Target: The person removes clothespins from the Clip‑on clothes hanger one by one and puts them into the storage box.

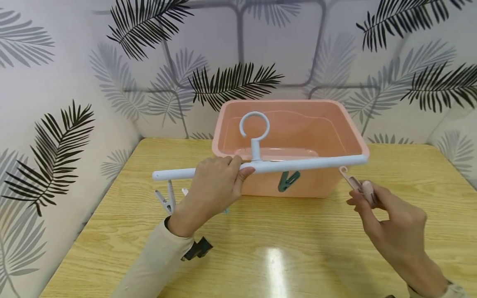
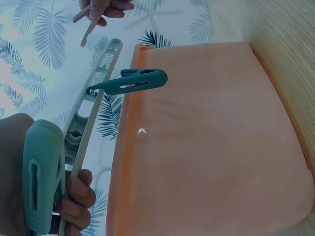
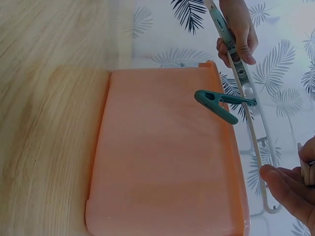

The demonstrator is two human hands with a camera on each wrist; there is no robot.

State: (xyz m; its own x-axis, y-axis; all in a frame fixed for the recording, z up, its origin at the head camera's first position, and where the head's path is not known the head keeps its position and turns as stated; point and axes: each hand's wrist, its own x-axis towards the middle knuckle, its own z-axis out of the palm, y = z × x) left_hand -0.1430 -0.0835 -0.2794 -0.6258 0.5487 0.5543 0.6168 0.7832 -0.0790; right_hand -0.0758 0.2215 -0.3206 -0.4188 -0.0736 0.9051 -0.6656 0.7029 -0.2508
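A white hanger bar with a ring-shaped hook on top is held level by my left hand, its fingers wrapped over the bar left of the hook. Beneath the bar hang a dark green clothespin, right of the hook, and a grey clothespin near the left end. A light teal clothespin shows beside my left hand in the left wrist view. My right hand pinches a pale clothespin between thumb and fingers; its hooked tip points up toward the bar's right end, just below it.
Behind the hanger, a pink plastic tub stands on the wood-grain table, near the back wall. Leaf-patterned covering lines the wall. A black strap mount sits at my left wrist.
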